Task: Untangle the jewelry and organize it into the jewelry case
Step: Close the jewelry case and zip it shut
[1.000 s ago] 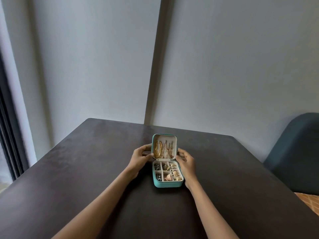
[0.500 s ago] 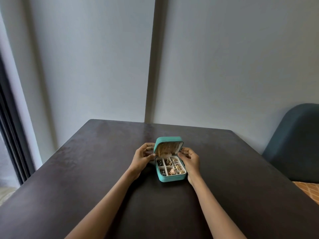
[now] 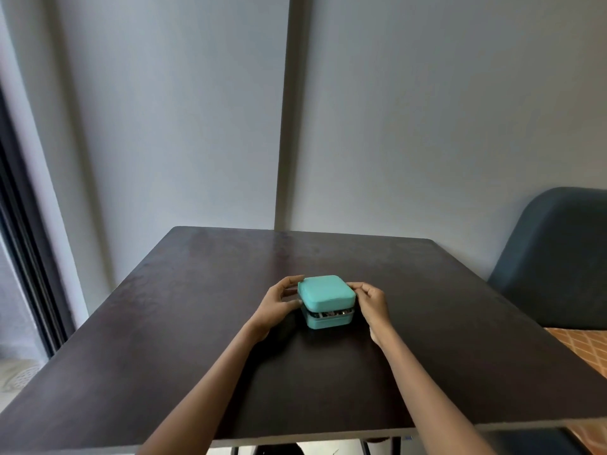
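Turquoise is the colour of the jewelry case (image 3: 326,302), which is seen from the head camera near the middle of a dark brown table (image 3: 197,323). The lid (image 3: 326,291) is lowered almost onto the base, and only a narrow gap is left along the near edge. Through that gap a few small pieces of jewelry (image 3: 331,312) can be made out, though they are too small to be told apart.

The case is held from both sides. The left hand (image 3: 279,305) is curled round the left side of the case, with the fingertips laid on the far left corner of the lid and the thumb set against the left edge. The right hand (image 3: 372,302) is placed at the right side, with its fingers bent and the fingertips pinching the right edge of the lid. Both forearms are stretched forward over the table top.

A blue-grey wall (image 3: 427,126) is seen behind the table. A dark blue chair (image 3: 555,257) is placed at the right, beside the table, and a dark window frame (image 3: 26,257) is seen at the left edge.
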Demonstrator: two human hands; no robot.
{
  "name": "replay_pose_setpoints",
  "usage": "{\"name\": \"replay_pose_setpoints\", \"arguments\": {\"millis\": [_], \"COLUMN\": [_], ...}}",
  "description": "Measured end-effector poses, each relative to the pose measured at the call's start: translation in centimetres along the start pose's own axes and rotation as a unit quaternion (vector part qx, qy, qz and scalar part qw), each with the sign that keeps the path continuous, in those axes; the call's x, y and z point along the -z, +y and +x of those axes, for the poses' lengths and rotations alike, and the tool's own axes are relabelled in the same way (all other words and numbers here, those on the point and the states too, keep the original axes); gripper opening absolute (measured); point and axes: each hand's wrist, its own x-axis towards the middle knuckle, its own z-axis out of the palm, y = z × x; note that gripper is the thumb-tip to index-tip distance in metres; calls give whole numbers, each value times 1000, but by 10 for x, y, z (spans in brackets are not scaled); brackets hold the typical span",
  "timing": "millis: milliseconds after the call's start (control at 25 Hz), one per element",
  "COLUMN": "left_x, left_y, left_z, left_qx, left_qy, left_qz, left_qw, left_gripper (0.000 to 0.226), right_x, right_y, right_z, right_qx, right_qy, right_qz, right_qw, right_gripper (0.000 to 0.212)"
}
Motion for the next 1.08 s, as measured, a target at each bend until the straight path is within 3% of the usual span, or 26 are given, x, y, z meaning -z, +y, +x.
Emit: {"name": "replay_pose_setpoints", "arguments": {"millis": [160, 240, 360, 440, 560, 720, 800, 920, 1000, 1080], "left_x": [-4, -7, -9, -10, -9, -10, -11, -9, -10, -12], "left_y": [4, -1, -7, -9, -11, -8, -5, 3, 3, -1], "left_z": [-9, -7, -6, -5, 1, 9, 15, 24, 27, 30], "left_qx": [46, 28, 11, -9, -65, -50, -26, 13, 17, 3], "left_qy": [-93, -88, -46, -37, 14, 73, 64, 55, 44, 32], "left_qz": [80, 188, 221, 247, 275, 255, 218, 131, 116, 136], "left_qw": [991, 978, 974, 968, 959, 963, 973, 990, 992, 990], "left_gripper": [88, 105, 111, 98, 62, 56, 54, 35, 21, 31], "right_x": [4, 7, 8, 5, -3, -5, -3, -2, -5, -5], "right_y": [-9, -7, -5, -2, 4, 7, 10, 12, 8, 9], "right_z": [-8, -10, -11, -12, -10, -7, 2, 22, 30, 36], "right_qx": [-30, -5, 5, 9, 37, 37, 27, 25, 34, 44], "right_qy": [-31, -68, -79, -53, -8, -4, 0, -54, -93, -118], "right_qz": [14, 7, 7, 9, -26, -58, -82, -167, -207, -216], "right_qw": [999, 998, 997, 999, 999, 998, 996, 984, 973, 968], "right_gripper": [14, 13, 22, 20, 3, 13, 31, 54, 55, 51]}}
